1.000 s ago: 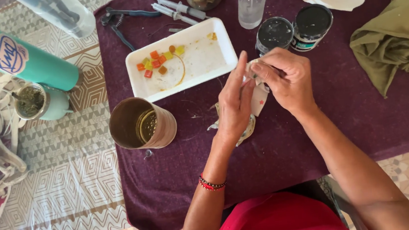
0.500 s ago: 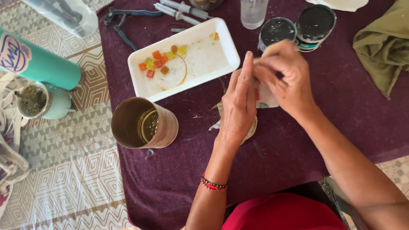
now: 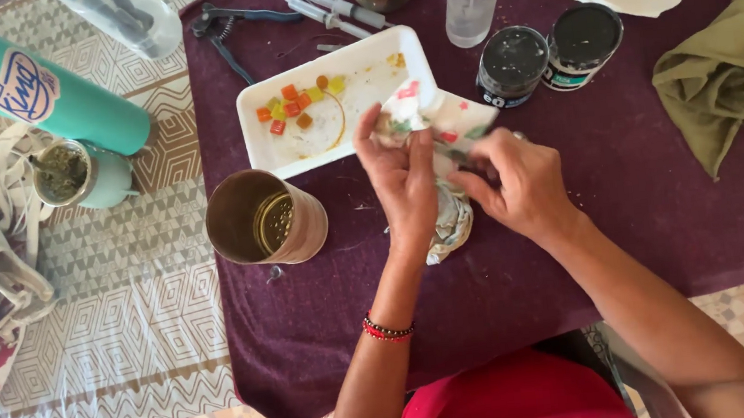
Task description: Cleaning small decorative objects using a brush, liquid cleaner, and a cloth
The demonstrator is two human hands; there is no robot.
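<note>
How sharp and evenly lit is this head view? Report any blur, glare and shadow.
Head view: bright, even daylight; soft shadow beside the brown cup on the purple cloth. Mostly sharp; slight motion blur on the right hand and patterned rag held by the left hand. Faint sheen on the white tray.

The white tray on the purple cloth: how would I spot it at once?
Find the dark purple cloth covering the table. Near its upper left, just above the left hand and the brown cup, lies the white tray. It alone is rectangular and white, holding small orange, red and yellow cubes.
</note>
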